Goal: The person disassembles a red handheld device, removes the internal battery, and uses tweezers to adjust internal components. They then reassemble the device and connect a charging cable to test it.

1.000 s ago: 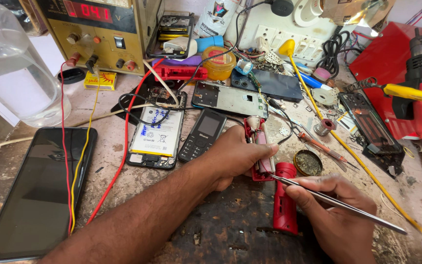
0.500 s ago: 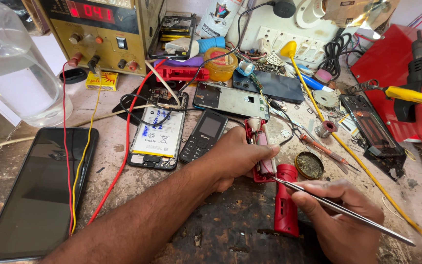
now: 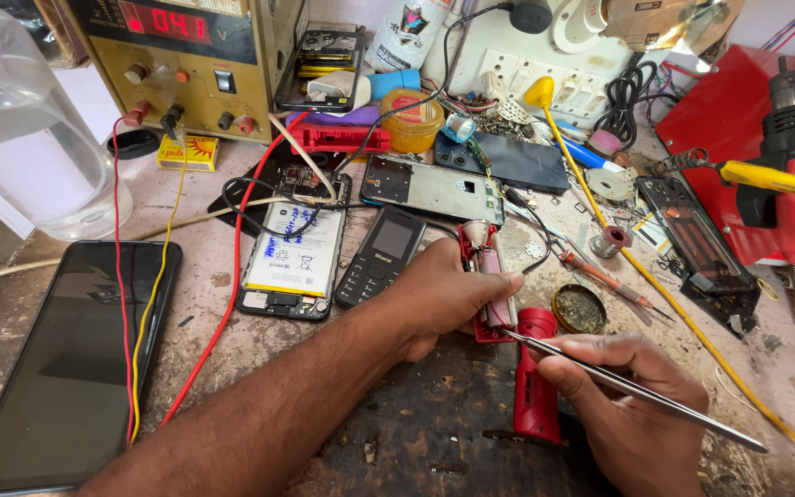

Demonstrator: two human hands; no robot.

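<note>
My left hand [image 3: 448,299] is curled around a small red device [image 3: 492,296], fingers pressed onto it and holding it down on the worn bench [image 3: 416,433]. My right hand [image 3: 641,400] pinches a pair of metal tweezers [image 3: 618,387] between thumb and fingertips, and their tip touches the lower end of the red device, just above a red cylinder-shaped tool [image 3: 535,382] lying between my hands. Just right of the device sits a small round tin [image 3: 580,308], open, with dark greenish paste inside. Farther back stands an amber tub [image 3: 413,120]; I cannot tell what it holds. At far left a big clear jar [image 3: 25,129] stands with clear liquid filling its lower part. Left of my hand lie a small keypad phone [image 3: 381,258], an opened phone showing its white battery [image 3: 293,253] and a dark smartphone [image 3: 71,359] with red and yellow leads across it.
</note>
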